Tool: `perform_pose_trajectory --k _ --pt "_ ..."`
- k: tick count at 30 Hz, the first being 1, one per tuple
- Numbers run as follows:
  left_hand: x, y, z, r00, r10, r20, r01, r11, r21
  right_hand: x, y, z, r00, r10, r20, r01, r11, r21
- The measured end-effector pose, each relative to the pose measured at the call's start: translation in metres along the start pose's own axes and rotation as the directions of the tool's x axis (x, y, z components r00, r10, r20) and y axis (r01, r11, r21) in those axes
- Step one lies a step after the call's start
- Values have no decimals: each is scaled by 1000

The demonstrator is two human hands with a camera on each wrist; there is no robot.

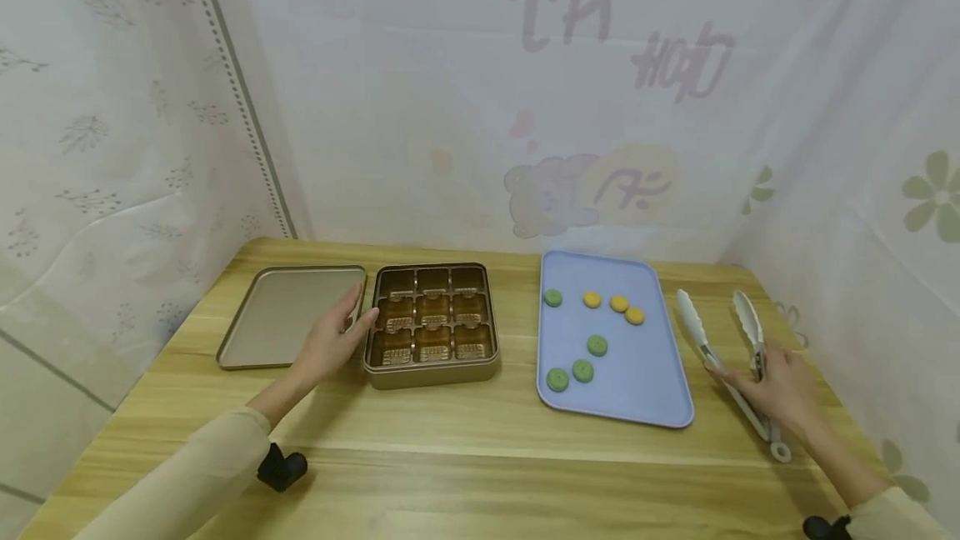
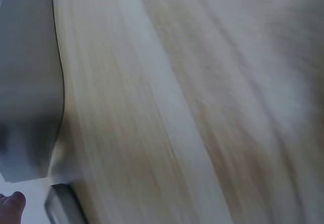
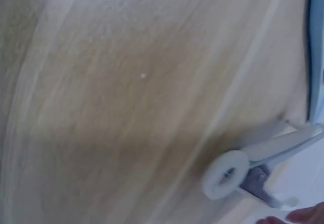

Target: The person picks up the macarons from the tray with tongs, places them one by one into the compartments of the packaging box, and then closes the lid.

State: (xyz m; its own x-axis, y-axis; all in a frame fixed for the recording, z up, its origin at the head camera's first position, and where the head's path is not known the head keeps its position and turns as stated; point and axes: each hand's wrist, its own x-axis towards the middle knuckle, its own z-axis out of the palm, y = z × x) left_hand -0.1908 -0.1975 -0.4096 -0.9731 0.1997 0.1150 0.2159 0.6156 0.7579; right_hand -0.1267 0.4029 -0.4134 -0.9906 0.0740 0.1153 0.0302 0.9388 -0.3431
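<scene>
The right hand [image 1: 780, 386] curled around the tongs [image 1: 723, 357], which looked light, stiff and springy, best held mid-arm. The left hand [image 1: 333, 340] rested flat against the box [image 1: 433, 373].

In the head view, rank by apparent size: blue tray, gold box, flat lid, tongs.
1. Blue tray.
2-3. Gold box and flat lid: too alike to rank.
4. Tongs.
</scene>
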Motion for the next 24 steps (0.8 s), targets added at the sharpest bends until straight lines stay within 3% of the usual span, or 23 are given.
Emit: perform_pose_trajectory --k 5,10,17,24 --pt "10 -5 9 994 -106 -17 105 994 -22 7 13 0 983 90 158 -78 994 -80" --pt "15 -9 19 988 -156 -17 155 987 -41 11 14 3 978 125 166 -120 992 -39" --pt "14 -8 22 981 -191 -22 189 981 -48 9 15 4 971 161 179 -171 984 43" --pt "14 -9 22 979 -204 -12 203 977 -60 -2 20 6 986 120 118 -132 987 95"
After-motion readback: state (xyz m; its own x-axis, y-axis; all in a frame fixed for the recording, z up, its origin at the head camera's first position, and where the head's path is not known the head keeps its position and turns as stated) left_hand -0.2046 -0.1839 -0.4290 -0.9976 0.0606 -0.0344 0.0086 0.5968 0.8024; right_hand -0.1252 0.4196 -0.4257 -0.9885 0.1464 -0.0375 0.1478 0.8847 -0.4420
